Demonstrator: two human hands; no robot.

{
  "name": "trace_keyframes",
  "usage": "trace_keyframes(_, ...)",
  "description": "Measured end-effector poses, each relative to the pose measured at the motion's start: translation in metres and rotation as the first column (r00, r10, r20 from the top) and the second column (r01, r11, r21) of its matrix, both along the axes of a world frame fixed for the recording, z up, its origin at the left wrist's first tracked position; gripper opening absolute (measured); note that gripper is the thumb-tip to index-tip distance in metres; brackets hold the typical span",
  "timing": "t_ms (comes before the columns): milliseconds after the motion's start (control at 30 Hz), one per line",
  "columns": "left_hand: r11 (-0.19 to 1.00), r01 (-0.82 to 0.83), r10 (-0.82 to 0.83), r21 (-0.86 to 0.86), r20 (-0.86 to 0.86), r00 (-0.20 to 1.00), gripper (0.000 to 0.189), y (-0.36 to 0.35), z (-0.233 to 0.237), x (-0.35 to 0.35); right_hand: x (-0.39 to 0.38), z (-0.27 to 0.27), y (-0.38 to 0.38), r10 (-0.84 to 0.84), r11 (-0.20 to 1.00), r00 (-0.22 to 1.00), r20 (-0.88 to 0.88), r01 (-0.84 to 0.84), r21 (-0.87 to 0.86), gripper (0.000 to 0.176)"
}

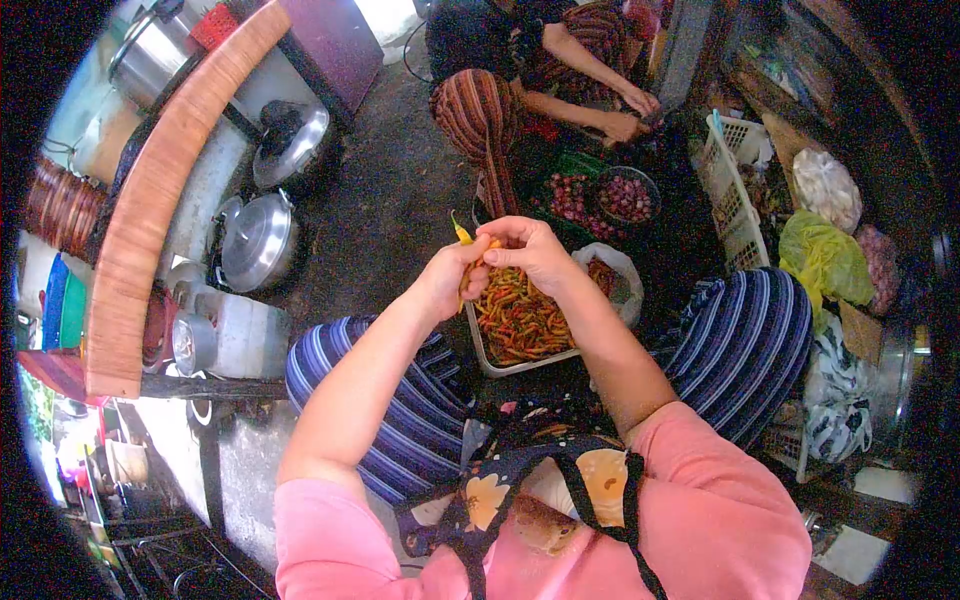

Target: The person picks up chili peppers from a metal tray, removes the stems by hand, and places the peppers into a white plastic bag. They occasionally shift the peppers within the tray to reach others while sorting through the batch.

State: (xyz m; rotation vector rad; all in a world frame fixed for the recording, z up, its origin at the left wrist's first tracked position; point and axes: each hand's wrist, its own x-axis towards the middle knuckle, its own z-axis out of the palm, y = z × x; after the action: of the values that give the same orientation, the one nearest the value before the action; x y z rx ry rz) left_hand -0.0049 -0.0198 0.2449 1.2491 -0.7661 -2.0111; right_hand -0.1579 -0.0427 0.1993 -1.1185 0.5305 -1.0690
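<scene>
My left hand (452, 278) is closed around a yellow chili pepper (461, 232), whose green stem end points up past the thumb. Close against it, my right hand (532, 258) has its thumb and fingers pinched together. A bit of orange shows between the two hands, but what the right fingertips hold is hidden. Directly below lies a heap of red, orange and yellow chili peppers (522, 328) in a metal tray (497, 371). A white plastic bag (627, 284) with more reddish contents sits at the tray's right side.
Ahead, another person's hands (625, 122) work near a bowl of shallots (628, 195) and loose shallots (568, 192). Lidded pots (258, 240) and a wooden counter edge (150, 215) stand left. A white crate (735, 190) and a yellow-green bag (825, 255) are right.
</scene>
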Motion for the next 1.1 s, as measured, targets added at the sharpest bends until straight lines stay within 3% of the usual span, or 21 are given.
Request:
trace_keyframes(133,0.999,0.034,-0.036,-0.042,-0.038,0.999,0.024,-0.001,0.002,0.003,0.002,-0.002,-0.001,-0.049,0.989,0.995,0.088,0.036,0.146,0.026)
trace_keyframes(167,0.999,0.033,-0.035,-0.042,-0.038,0.999,0.024,-0.001,-0.001,0.004,0.001,-0.006,-0.004,-0.086,0.954,0.972,0.219,0.017,0.298,0.024)
trace_keyframes(200,0.998,0.032,-0.031,-0.057,0.025,0.999,0.027,-0.003,-0.006,0.005,-0.001,-0.009,-0.007,-0.142,0.898,0.930,0.339,-0.023,0.439,0.021)
trace_keyframes(233,0.997,0.033,-0.026,-0.072,0.088,0.996,0.030,-0.002,-0.007,0.004,-0.006,-0.010,-0.008,-0.117,0.889,0.894,0.432,-0.099,0.447,0.020)
trace_keyframes(267,0.997,0.032,-0.025,-0.072,0.088,0.996,0.030,-0.002,-0.009,0.004,-0.007,-0.011,-0.008,-0.117,0.889,0.894,0.432,-0.100,0.447,0.020)
trace_keyframes(333,0.980,0.115,-0.058,-0.164,0.318,0.946,0.035,0.000,-0.011,0.003,-0.009,-0.012,-0.008,-0.154,0.803,0.880,0.449,-0.153,0.576,0.023)
trace_keyframes(367,0.980,0.116,-0.059,-0.162,0.317,0.946,0.035,0.001,-0.011,0.001,-0.007,-0.011,-0.007,-0.156,0.803,0.880,0.448,-0.152,0.577,0.023)
trace_keyframes(433,0.975,0.152,-0.045,-0.165,0.522,0.852,0.035,0.002,-0.014,-0.004,0.000,-0.006,-0.005,-0.088,0.879,0.972,0.216,-0.026,0.476,0.024)
trace_keyframes(467,0.975,0.153,-0.046,-0.164,0.523,0.851,0.035,0.002,-0.016,-0.006,0.002,-0.002,-0.002,-0.089,0.878,0.972,0.216,-0.026,0.477,0.024)
trace_keyframes(567,0.965,0.188,-0.040,-0.184,0.604,0.796,0.031,0.000,-0.025,-0.004,0.007,0.006,0.005,-0.086,0.965,0.996,-0.030,0.090,0.246,0.019)
trace_keyframes(633,0.910,0.320,-0.011,-0.262,0.758,0.652,0.040,0.000,-0.027,-0.002,0.008,0.007,0.005,-0.117,0.971,0.986,-0.116,0.138,0.193,0.016)
trace_keyframes(667,0.911,0.320,-0.012,-0.261,0.758,0.653,0.040,0.001,-0.026,-0.002,0.008,0.007,0.005,-0.152,0.974,0.968,-0.199,0.181,0.135,0.013)
trace_keyframes(767,0.878,0.386,0.011,-0.283,0.818,0.575,0.039,0.003,-0.025,-0.003,0.007,0.005,0.003,-0.139,0.975,0.963,-0.232,0.174,0.137,0.012)
trace_keyframes(867,0.772,0.511,0.190,-0.379,0.904,0.383,0.037,-0.001,-0.030,0.001,0.001,0.005,-0.001,-0.107,0.974,0.981,-0.164,0.137,0.180,0.014)
trace_keyframes(900,0.790,0.496,0.152,-0.359,0.900,0.409,0.038,-0.003,-0.034,0.004,-0.009,0.004,-0.003,-0.064,0.951,0.985,-0.161,0.109,0.289,0.016)
trace_keyframes(933,0.808,0.482,0.115,-0.339,0.893,0.436,0.038,-0.006,-0.039,0.005,-0.017,-0.007,-0.010,-0.127,0.929,0.976,-0.179,0.181,0.324,0.018)
trace_keyframes(1000,0.822,0.451,0.116,-0.346,0.879,0.463,0.038,-0.010,-0.053,0.011,-0.047,-0.020,-0.022,-0.169,0.929,0.898,-0.406,0.282,0.238,0.023)
trace_keyframes(1067,0.816,0.463,0.118,-0.346,0.884,0.453,0.037,-0.003,-0.035,0.004,-0.077,-0.044,-0.031,-0.305,0.890,0.622,-0.721,0.457,0.017,0.029)
trace_keyframes(1100,0.816,0.474,0.106,-0.329,0.893,0.438,0.037,-0.001,-0.029,0.002,-0.098,-0.070,-0.043,-0.261,0.895,0.550,-0.794,0.445,0.014,0.034)
